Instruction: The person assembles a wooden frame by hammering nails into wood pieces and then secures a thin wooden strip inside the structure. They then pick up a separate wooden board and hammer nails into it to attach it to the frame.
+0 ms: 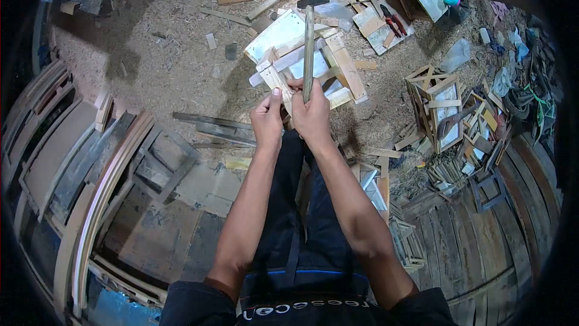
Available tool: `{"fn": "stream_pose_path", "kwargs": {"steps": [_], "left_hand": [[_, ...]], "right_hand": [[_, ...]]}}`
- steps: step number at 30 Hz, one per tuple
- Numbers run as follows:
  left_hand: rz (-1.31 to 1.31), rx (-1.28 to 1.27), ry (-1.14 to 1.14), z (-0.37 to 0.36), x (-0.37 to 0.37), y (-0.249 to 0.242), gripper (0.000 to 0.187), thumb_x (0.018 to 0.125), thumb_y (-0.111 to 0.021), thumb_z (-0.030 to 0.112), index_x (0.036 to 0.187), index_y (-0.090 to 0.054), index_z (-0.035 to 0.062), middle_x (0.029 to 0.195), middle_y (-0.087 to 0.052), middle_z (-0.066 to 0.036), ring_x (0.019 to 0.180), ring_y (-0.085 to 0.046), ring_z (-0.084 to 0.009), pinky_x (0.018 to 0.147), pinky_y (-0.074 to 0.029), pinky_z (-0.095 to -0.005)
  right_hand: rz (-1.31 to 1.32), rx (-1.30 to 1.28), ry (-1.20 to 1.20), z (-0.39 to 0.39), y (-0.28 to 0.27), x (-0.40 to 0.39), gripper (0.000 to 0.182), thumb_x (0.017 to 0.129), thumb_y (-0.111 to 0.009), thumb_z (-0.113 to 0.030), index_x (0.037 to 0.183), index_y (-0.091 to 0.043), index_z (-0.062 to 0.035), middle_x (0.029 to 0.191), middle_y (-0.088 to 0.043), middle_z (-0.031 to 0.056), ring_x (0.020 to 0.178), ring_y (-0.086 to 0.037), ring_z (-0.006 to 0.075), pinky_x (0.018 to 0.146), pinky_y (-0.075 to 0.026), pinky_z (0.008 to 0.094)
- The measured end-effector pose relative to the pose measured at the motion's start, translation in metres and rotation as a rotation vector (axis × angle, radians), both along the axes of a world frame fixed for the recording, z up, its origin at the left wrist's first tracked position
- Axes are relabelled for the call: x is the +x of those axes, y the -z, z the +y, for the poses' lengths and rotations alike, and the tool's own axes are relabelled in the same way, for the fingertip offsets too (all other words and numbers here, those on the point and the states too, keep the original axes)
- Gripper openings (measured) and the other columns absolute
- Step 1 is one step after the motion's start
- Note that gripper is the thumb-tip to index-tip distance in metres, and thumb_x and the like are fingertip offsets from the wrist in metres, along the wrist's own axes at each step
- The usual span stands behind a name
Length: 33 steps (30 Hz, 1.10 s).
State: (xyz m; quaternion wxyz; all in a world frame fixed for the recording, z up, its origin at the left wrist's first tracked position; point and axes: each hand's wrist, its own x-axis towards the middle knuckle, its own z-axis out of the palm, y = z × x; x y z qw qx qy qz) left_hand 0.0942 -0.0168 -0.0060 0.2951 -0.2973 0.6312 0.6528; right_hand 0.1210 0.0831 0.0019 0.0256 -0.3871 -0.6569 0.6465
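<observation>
My right hand is wrapped around the wooden handle of a hammer, whose dark head points away from me. My left hand is closed with the thumb up, beside the near left corner of a small wooden frame. What its fingers pinch, if anything, is too small to make out. The frame is built of pale wood strips and sits in front of my knees. A white-faced board with small dark marks lies at its far left side.
Red-handled pliers lie on a board at the far right. Another wooden frame stands at right, near piled wood scraps. Dark planks lie left of my hands. Long boards lean at left. Sawdust and offcuts cover the ground.
</observation>
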Motion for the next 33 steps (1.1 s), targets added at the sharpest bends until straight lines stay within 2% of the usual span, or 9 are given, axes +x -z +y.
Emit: {"fn": "stream_pose_path", "kwargs": {"steps": [10, 12, 18, 20, 21, 23, 33], "left_hand": [[-0.005, 0.006, -0.005, -0.002, 0.002, 0.003, 0.032, 0.1, -0.06, 0.027, 0.097, -0.071, -0.0036, 0.085, -0.066, -0.001, 0.072, -0.056, -0.0053, 0.063, -0.048, -0.0232], [0.003, 0.0, -0.002, -0.002, 0.003, 0.004, 0.032, 0.1, -0.059, 0.026, 0.098, -0.071, -0.0032, 0.086, -0.066, -0.001, 0.072, -0.056, -0.0052, 0.063, -0.048, -0.0232], [0.033, -0.05, 0.047, 0.001, 0.004, 0.004, 0.031, 0.101, -0.058, 0.026, 0.1, -0.071, -0.0022, 0.088, -0.066, -0.001, 0.074, -0.058, -0.0059, 0.065, -0.051, -0.024], [0.031, -0.098, -0.022, 0.011, 0.004, -0.003, 0.032, 0.101, -0.057, 0.031, 0.096, -0.07, 0.0017, 0.078, -0.061, 0.004, 0.066, -0.053, -0.0037, 0.057, -0.046, -0.0221], [0.032, -0.099, -0.02, 0.01, 0.005, -0.001, 0.032, 0.101, -0.057, 0.031, 0.096, -0.07, 0.0017, 0.078, -0.061, 0.004, 0.066, -0.053, -0.0037, 0.057, -0.046, -0.0221], [0.067, -0.095, -0.007, 0.007, 0.006, 0.002, 0.033, 0.101, -0.056, 0.031, 0.1, -0.07, 0.001, 0.085, -0.065, 0.001, 0.07, -0.057, -0.0045, 0.06, -0.048, -0.0219], [0.092, -0.117, 0.025, 0.002, 0.009, 0.011, 0.033, 0.101, -0.057, 0.029, 0.103, -0.07, -0.0006, 0.087, -0.067, 0.0, 0.072, -0.058, -0.0046, 0.06, -0.048, -0.0222]], "right_hand": [[-0.016, 0.003, 0.029, -0.003, 0.002, -0.001, 0.017, 0.088, -0.054, -0.002, 0.104, -0.059, 0.0016, 0.096, -0.069, 0.0168, 0.092, -0.068, 0.0252, 0.082, -0.052, 0.0357], [0.028, 0.054, 0.016, -0.002, 0.002, -0.001, 0.02, 0.085, -0.054, -0.004, 0.104, -0.056, 0.0017, 0.09, -0.067, 0.0204, 0.086, -0.068, 0.0374, 0.076, -0.052, 0.0432], [0.01, 0.055, 0.015, -0.001, 0.001, 0.0, 0.019, 0.086, -0.054, -0.004, 0.104, -0.055, 0.0019, 0.093, -0.067, 0.0204, 0.088, -0.068, 0.0376, 0.078, -0.052, 0.0436], [0.042, 0.059, 0.024, -0.002, 0.006, 0.001, 0.019, 0.085, -0.054, -0.004, 0.104, -0.055, 0.002, 0.093, -0.067, 0.0203, 0.088, -0.068, 0.0377, 0.078, -0.052, 0.0436], [0.076, 0.063, 0.03, -0.002, 0.006, 0.0, 0.019, 0.085, -0.054, -0.004, 0.104, -0.055, 0.0021, 0.093, -0.068, 0.0201, 0.089, -0.068, 0.0378, 0.079, -0.052, 0.0435], [0.068, 0.056, 0.028, -0.001, 0.006, 0.001, 0.019, 0.085, -0.054, -0.005, 0.103, -0.055, 0.0021, 0.093, -0.068, 0.02, 0.089, -0.068, 0.0381, 0.079, -0.052, 0.0437], [0.04, 0.049, 0.021, -0.002, 0.007, 0.001, 0.019, 0.086, -0.054, -0.005, 0.103, -0.055, 0.0016, 0.093, -0.068, 0.0212, 0.089, -0.067, 0.0395, 0.078, -0.052, 0.0445]]}}
